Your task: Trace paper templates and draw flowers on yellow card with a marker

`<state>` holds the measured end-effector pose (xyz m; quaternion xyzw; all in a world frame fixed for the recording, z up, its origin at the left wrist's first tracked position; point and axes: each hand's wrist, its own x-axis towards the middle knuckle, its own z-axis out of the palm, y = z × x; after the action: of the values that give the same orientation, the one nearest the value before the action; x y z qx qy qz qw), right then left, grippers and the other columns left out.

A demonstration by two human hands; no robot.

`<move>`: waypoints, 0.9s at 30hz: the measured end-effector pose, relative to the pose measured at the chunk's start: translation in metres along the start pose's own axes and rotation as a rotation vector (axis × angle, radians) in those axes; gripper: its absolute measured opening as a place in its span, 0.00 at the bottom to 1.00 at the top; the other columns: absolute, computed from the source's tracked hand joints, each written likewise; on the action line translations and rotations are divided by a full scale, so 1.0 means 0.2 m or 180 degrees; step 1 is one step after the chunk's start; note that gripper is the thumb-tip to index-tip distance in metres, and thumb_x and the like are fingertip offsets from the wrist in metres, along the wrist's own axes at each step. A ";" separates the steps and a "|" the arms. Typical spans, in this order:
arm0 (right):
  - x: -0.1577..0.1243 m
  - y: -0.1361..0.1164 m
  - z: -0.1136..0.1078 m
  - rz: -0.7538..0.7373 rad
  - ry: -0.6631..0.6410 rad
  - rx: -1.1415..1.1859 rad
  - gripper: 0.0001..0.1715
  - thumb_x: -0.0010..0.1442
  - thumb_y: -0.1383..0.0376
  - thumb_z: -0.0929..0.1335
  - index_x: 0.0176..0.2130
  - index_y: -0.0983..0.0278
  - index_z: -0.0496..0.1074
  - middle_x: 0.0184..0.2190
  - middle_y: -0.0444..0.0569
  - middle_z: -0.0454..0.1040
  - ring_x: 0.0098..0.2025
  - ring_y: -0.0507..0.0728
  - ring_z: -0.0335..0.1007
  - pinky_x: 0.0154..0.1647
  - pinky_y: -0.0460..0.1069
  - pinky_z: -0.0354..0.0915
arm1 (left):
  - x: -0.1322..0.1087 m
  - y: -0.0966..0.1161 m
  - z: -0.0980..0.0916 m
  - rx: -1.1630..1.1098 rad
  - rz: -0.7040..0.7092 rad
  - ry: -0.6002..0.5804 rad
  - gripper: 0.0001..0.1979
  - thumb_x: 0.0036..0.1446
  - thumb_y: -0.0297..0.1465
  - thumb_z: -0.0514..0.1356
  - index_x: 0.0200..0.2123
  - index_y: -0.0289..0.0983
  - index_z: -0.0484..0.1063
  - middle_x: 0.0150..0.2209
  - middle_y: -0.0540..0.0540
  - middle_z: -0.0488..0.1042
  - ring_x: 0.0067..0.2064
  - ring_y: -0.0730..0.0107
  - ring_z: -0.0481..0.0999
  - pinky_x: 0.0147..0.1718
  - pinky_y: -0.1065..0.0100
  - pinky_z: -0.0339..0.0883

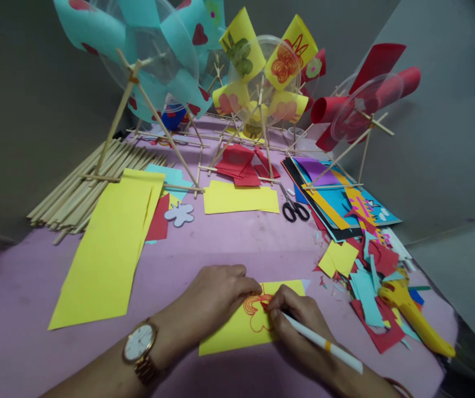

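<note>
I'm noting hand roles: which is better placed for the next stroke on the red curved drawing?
Probably the right hand: it holds the slender white pen, tip at the drawing. The left hand, showing no pen, rests on the yellow rectangular paper.

Dim, diffuse light falls with faint, soft shadows across the table (237, 237), the left wall (21, 110) darker than the right wall (448, 127), as black shades the upper-right corner and wide-angle distortion stretches the frame's edges.

The card (231, 333) is yellow with orange-red loops (250, 305), the pen (320, 341) white, its tip (266, 305) seemingly red.
</note>
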<state>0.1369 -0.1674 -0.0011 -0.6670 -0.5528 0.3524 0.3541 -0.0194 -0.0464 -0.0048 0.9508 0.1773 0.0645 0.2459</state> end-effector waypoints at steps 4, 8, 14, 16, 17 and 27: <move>0.01 -0.01 0.00 0.0042 -0.0062 -0.0109 0.07 0.54 0.63 0.60 0.26 0.61 0.61 0.15 0.38 0.57 0.16 0.49 0.52 0.17 0.43 0.50 | 0.00 0.00 0.00 0.0029 0.0005 0.0034 0.10 0.62 0.28 0.55 0.41 0.46 0.74 0.30 0.52 0.70 0.30 0.72 0.70 0.26 0.72 0.54; 0.01 -0.02 0.01 0.0063 -0.0077 -0.0206 0.09 0.55 0.62 0.59 0.26 0.61 0.61 0.15 0.38 0.57 0.17 0.50 0.52 0.17 0.43 0.49 | 0.00 0.00 0.01 0.0044 0.0020 0.0063 0.10 0.62 0.28 0.55 0.41 0.46 0.74 0.29 0.53 0.70 0.30 0.72 0.70 0.26 0.71 0.54; 0.02 -0.03 0.02 0.0000 -0.0048 -0.0397 0.10 0.55 0.62 0.59 0.24 0.61 0.61 0.15 0.40 0.60 0.17 0.50 0.55 0.18 0.44 0.52 | 0.00 0.00 0.01 0.0013 -0.0007 0.0037 0.10 0.62 0.28 0.54 0.42 0.47 0.74 0.30 0.53 0.70 0.31 0.72 0.71 0.27 0.71 0.55; 0.03 -0.04 0.02 -0.0100 -0.0020 -0.0453 0.10 0.55 0.63 0.59 0.24 0.61 0.62 0.15 0.41 0.62 0.17 0.50 0.56 0.19 0.44 0.53 | -0.01 -0.01 0.01 0.0002 0.0001 0.0062 0.10 0.63 0.29 0.54 0.42 0.47 0.74 0.30 0.53 0.70 0.31 0.72 0.71 0.27 0.71 0.56; 0.03 -0.04 0.02 -0.0169 -0.0008 -0.0453 0.10 0.54 0.63 0.59 0.24 0.61 0.62 0.15 0.41 0.62 0.17 0.50 0.57 0.19 0.44 0.53 | -0.01 -0.01 0.01 0.0001 0.0005 0.0074 0.10 0.63 0.29 0.54 0.42 0.47 0.74 0.30 0.53 0.70 0.31 0.72 0.71 0.27 0.71 0.55; 0.02 -0.03 0.02 -0.0359 -0.0016 -0.0389 0.11 0.55 0.64 0.60 0.23 0.62 0.64 0.16 0.43 0.66 0.17 0.51 0.60 0.18 0.44 0.55 | 0.00 0.00 0.00 0.0009 0.0008 0.0019 0.09 0.63 0.29 0.55 0.41 0.46 0.73 0.30 0.53 0.70 0.31 0.71 0.71 0.27 0.71 0.54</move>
<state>0.1308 -0.1622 0.0021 -0.6543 -0.6108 0.2992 0.3306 -0.0197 -0.0479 -0.0052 0.9511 0.1768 0.0674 0.2440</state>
